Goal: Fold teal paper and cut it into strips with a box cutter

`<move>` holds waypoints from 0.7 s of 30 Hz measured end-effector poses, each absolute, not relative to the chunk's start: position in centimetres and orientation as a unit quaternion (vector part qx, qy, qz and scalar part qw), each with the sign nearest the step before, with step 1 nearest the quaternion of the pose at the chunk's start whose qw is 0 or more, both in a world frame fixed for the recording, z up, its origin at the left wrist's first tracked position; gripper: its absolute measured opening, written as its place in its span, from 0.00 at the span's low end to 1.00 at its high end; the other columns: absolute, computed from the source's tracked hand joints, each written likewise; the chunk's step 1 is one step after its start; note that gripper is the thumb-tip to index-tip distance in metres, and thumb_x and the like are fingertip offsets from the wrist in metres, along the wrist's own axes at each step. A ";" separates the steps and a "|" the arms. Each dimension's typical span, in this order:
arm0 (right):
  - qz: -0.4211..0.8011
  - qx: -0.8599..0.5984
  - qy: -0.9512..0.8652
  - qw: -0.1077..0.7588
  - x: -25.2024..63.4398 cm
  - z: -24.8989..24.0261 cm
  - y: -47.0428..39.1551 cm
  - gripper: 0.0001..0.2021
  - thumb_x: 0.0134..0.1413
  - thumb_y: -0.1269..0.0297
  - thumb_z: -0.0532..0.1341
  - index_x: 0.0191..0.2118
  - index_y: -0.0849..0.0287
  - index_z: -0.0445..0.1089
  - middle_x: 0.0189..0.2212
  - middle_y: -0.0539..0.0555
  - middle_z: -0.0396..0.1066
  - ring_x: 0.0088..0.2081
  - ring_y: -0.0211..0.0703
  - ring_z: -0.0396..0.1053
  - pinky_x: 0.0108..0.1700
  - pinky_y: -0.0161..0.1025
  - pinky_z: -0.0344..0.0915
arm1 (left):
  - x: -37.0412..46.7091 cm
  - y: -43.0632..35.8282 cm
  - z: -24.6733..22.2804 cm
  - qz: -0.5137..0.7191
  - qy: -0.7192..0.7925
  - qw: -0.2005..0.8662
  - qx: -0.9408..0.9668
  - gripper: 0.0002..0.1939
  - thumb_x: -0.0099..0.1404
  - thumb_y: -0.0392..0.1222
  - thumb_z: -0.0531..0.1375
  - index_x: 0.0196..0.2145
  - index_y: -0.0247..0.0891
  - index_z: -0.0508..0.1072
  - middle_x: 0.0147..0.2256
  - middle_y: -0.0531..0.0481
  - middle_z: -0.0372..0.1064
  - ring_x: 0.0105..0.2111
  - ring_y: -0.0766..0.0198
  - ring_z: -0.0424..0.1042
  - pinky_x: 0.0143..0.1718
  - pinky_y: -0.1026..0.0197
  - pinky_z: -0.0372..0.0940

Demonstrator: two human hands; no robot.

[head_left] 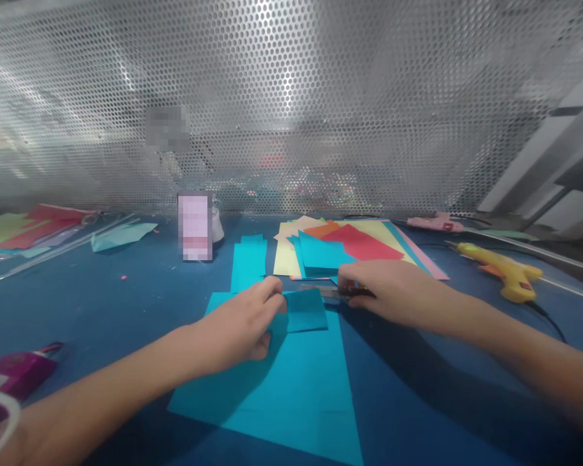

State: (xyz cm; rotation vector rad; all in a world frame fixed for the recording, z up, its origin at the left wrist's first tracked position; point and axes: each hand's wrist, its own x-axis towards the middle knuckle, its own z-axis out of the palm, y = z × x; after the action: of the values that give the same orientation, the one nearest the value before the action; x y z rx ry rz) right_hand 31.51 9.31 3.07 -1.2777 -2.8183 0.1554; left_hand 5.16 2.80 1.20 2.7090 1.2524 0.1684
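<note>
Small blue paper piece [307, 312] is sitting over the far end of a large blue sheet [296, 401] in front of you. Your left hand [252, 317] is gripping the piece's left end with curled fingers. Your right hand [381, 288] is closing its fingers around the scissors [331, 293], whose blades are pointing left along the piece's far edge; I cannot tell whether they are touching it. Off to your right, a yellow glue gun [510, 272] is lying. Farther out, coloured papers [372, 244] are overlapping, and a perforated metal panel [291, 97] is standing behind.
</note>
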 end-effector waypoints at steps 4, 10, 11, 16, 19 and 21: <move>0.085 -0.385 -0.919 0.030 31.5 3.1 9.3 0.04 0.51 0.71 0.60 0.34 0.55 0.68 0.32 0.48 0.73 0.33 0.42 0.68 0.30 0.35 0.54 | 5.7 2.8 1.0 0.033 0.419 0.006 0.907 0.19 0.47 0.26 0.54 0.39 0.35 0.65 0.44 0.42 0.60 0.35 0.58 0.64 0.32 0.58 0.64; 0.127 -0.363 -0.923 0.006 30.8 3.0 8.8 0.05 0.50 0.74 0.61 0.32 0.56 0.68 0.32 0.48 0.73 0.34 0.42 0.69 0.30 0.34 0.56 | 6.0 2.9 0.9 0.010 0.420 -0.034 0.907 0.21 0.45 0.26 0.56 0.40 0.32 0.67 0.47 0.37 0.61 0.42 0.49 0.65 0.39 0.52 0.66; 0.127 -0.363 -0.923 0.005 30.7 2.9 8.8 0.05 0.50 0.74 0.61 0.31 0.56 0.68 0.32 0.48 0.73 0.34 0.42 0.69 0.30 0.34 0.56 | 5.9 2.9 1.0 0.013 0.418 -0.030 0.908 0.21 0.45 0.26 0.57 0.40 0.32 0.67 0.50 0.36 0.59 0.46 0.45 0.64 0.42 0.50 0.65; 0.141 -0.356 -0.924 -0.005 30.5 3.0 8.8 0.07 0.48 0.75 0.62 0.33 0.56 0.70 0.34 0.49 0.73 0.37 0.43 0.69 0.33 0.35 0.58 | 5.0 3.1 1.3 0.017 0.400 0.081 0.913 0.21 0.51 0.25 0.56 0.44 0.35 0.66 0.55 0.38 0.56 0.48 0.49 0.64 0.40 0.55 0.66; 0.148 -0.336 -0.930 -0.010 30.7 3.1 8.9 0.11 0.48 0.77 0.61 0.35 0.55 0.73 0.35 0.49 0.73 0.38 0.43 0.69 0.35 0.35 0.59 | 4.2 3.7 1.3 0.026 0.401 0.204 0.893 0.24 0.55 0.27 0.55 0.49 0.41 0.65 0.51 0.45 0.60 0.34 0.64 0.67 0.29 0.64 0.63; 0.149 -0.326 -0.933 -0.012 30.9 3.1 8.9 0.12 0.47 0.77 0.60 0.35 0.54 0.73 0.36 0.49 0.73 0.39 0.43 0.69 0.35 0.36 0.59 | 3.8 4.2 1.4 0.037 0.395 0.252 0.882 0.23 0.58 0.31 0.57 0.51 0.44 0.66 0.51 0.46 0.60 0.33 0.66 0.67 0.29 0.65 0.62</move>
State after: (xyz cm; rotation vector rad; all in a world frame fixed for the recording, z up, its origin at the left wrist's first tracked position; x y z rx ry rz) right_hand 30.88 8.93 3.12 -1.0320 -2.9557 0.4719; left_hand 3.75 4.19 1.41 2.3997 1.0749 0.0998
